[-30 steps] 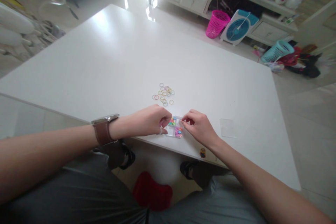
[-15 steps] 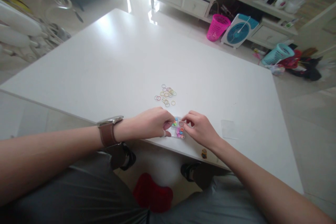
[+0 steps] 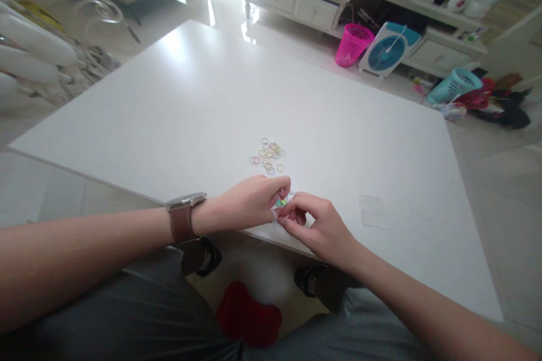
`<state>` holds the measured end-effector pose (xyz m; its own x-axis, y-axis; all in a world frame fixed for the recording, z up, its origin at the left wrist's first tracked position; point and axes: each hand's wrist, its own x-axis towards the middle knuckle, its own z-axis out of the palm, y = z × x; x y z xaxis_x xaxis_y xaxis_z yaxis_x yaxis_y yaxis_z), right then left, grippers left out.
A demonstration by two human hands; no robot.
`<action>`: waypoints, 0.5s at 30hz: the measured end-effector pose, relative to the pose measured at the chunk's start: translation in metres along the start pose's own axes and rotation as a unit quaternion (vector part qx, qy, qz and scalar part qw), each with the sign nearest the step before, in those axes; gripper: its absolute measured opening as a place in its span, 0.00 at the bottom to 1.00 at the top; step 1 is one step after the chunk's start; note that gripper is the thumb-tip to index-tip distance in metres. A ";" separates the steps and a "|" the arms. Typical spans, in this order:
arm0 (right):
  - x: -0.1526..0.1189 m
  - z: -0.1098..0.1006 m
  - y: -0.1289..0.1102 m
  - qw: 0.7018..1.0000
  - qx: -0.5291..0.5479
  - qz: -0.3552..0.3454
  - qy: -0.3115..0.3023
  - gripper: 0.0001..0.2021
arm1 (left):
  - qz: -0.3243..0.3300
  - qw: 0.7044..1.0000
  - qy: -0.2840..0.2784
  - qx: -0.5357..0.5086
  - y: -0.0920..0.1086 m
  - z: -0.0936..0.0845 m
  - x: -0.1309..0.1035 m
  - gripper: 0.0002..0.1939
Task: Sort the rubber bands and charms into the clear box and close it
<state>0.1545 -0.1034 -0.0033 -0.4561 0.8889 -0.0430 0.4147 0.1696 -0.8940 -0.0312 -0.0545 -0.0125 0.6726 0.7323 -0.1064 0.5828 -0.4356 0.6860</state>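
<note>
My left hand [image 3: 258, 197] is over the table's near edge with its fingers curled and the thumb below them. A small whitish item shows at its thumb tip, too small to name. My right hand [image 3: 319, 223] meets it there, thumb and forefinger pinched together by the left thumb; what they hold I cannot make out. Between and beneath the hands lies a small clear compartment box [image 3: 281, 202] with bright green and blue bits, mostly hidden. Beyond the hands, several thin coloured rubber bands [image 3: 269, 153] lie loosely scattered.
A clear flat plastic piece [image 3: 372, 210] lies right of my right hand on the white table [image 3: 212, 101]. The table's near edge runs under my wrists. Across the floor stand a pink basket [image 3: 354, 45], a blue-white fan [image 3: 387, 49] and a teal basket [image 3: 455, 86].
My right hand has moved left and slightly down from the box to my left thumb. It now covers more of the box, and the small yellow figure near the edge is hidden.
</note>
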 end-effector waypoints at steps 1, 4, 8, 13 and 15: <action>0.000 0.001 0.000 1.000 0.005 0.006 0.000 0.04 | 0.002 1.000 -0.002 0.005 0.001 0.001 0.000 0.06; 0.000 0.003 0.000 0.999 0.015 0.038 -0.006 0.06 | 0.007 0.999 -0.012 0.036 0.003 0.005 -0.001 0.06; -0.001 0.007 0.005 0.996 0.029 0.087 -0.013 0.05 | 0.018 0.994 -0.021 0.106 0.006 0.007 -0.002 0.06; -0.001 0.011 0.010 0.994 0.027 0.097 -0.038 0.07 | 0.013 0.988 -0.028 0.154 0.007 0.008 -0.004 0.07; -0.002 0.011 0.011 0.995 0.013 0.093 -0.040 0.07 | 0.012 0.988 -0.026 0.154 0.007 0.007 -0.003 0.06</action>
<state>0.1507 -0.1078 -0.0178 -0.4353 0.8669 -0.2428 0.4770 -0.0067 -0.8789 -0.0264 -0.0636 -0.0126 0.7057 0.6953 -0.1360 0.6724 -0.5969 0.4378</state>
